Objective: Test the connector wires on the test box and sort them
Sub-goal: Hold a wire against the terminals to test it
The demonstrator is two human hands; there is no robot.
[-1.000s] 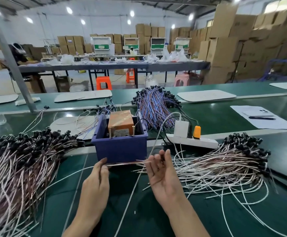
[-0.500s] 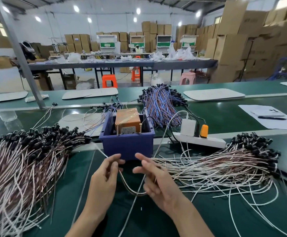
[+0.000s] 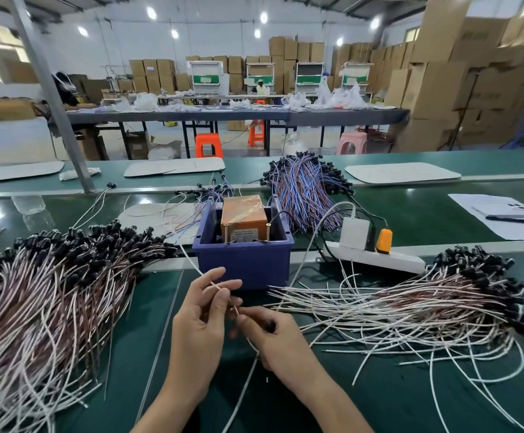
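One connector wire [image 3: 216, 285] was held slantwise between the two hands, just in front of the blue bin [image 3: 245, 267] and above the green surface [image 3: 379, 401]. The left hand [image 3: 201, 320] pinched the thin lead between thumb and fingertips. The right hand [image 3: 281, 342] was curled round the lower end, where a small black connector [image 3: 270, 326] showed between its fingers.

The wire looked very light and limp, with smooth insulation that would probably slip through a loose pinch. The firm black connector seemed the surest place to take hold, with a second pinch close to the free tip to steer it.

The orange test box [image 3: 243, 215] sat inside the bin, two brass posts standing at its front edge, likely the contacts.

A large heap of wires [image 3: 51, 292] lay to the left and a looser heap [image 3: 410, 307] to the right, its strands reaching close to the right hand; pulling one free could drag its neighbours along. Behind the bin lay a blue-and-red bundle [image 3: 304, 195], and to its right a white power strip [image 3: 376, 259].
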